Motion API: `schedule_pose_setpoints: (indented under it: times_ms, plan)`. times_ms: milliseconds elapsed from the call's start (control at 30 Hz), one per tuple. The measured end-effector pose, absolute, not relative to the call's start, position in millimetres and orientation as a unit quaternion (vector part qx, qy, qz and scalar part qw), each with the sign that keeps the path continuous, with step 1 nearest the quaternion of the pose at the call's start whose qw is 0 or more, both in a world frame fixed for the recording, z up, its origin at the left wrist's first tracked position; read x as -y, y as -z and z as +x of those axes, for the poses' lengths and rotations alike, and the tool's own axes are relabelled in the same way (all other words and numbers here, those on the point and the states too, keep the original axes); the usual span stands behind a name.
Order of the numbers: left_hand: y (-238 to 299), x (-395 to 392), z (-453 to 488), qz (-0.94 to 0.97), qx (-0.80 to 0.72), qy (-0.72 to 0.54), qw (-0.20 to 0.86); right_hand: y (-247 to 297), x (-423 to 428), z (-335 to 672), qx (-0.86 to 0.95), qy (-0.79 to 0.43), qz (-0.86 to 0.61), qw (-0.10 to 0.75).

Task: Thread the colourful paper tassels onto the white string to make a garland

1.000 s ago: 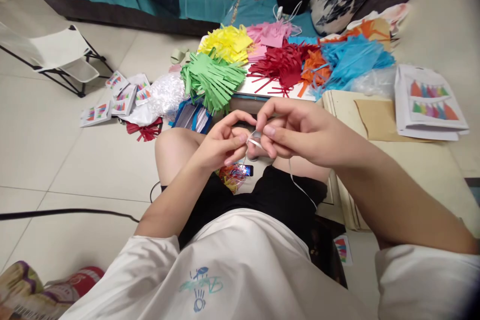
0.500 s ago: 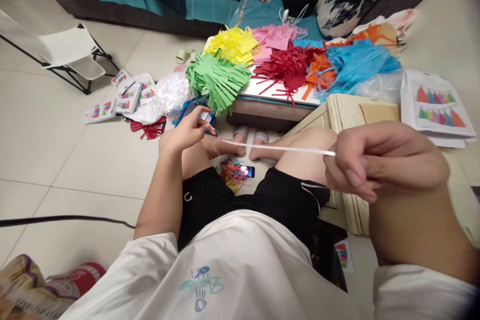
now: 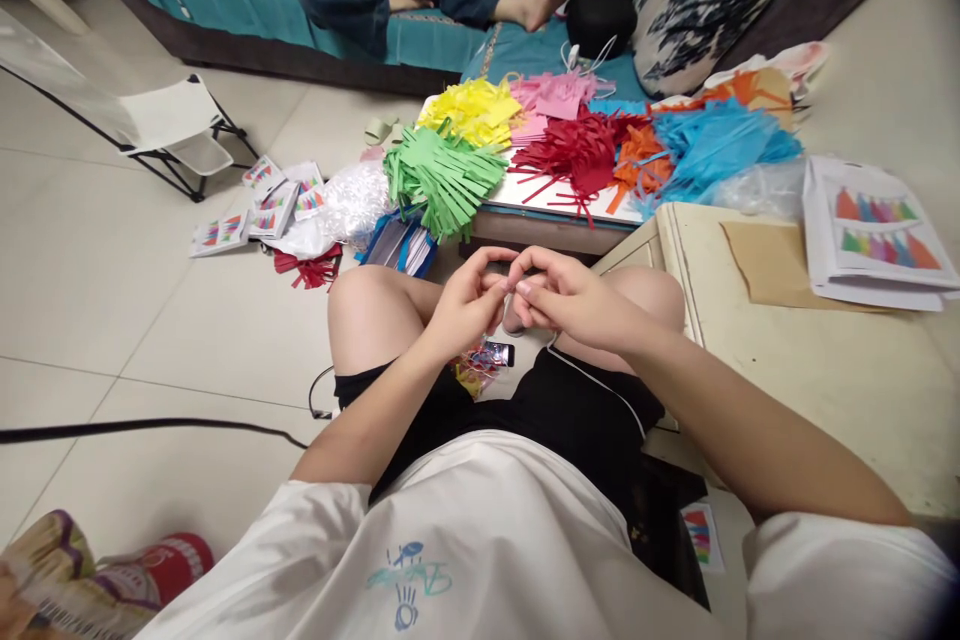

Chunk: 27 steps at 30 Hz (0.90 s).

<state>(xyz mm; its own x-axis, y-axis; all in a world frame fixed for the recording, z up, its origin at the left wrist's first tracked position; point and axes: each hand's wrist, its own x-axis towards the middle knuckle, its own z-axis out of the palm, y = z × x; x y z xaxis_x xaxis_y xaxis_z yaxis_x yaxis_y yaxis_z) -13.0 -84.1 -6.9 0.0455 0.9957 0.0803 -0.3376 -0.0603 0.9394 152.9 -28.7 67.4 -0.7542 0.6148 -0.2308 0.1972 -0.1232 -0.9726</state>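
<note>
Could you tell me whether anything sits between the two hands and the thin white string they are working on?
Nothing visible does: the left hand and right hand meet fingertip to fingertip directly on the white string.

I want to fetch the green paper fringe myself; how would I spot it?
Find the low table heaped with cut paper beyond the person's knees. The green fringe pile hangs over its near left corner, beside the yellow pile. It is the only green heap there.

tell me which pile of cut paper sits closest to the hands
The green pile. It hangs over the near left corner of the low table, just beyond the left hand; the yellow, pink, red, orange and blue piles lie farther back or to the right.
</note>
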Motion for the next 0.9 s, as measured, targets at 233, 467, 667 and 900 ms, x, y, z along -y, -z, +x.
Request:
schedule_pose_setpoints:
  times_ms: [233, 467, 667, 900]
  plan:
    - [5, 90, -16, 0.406, -0.398, -0.616, 0.545, -67, 31, 157, 0.633, -0.697, -0.295, 0.162]
    - [20, 71, -56, 0.418, -0.454, -0.635, 0.464, -88, 31, 178, 0.607, -0.742, -0.244, 0.147]
    - [62, 57, -98, 0.452, -0.638, -0.521, 0.341, -135, 41, 222, 0.637, -0.748, -0.162, 0.092]
    - [73, 57, -104, 0.485, -0.667, -0.460, 0.329, -147, 56, 241, 0.596, -0.781, -0.122, 0.142]
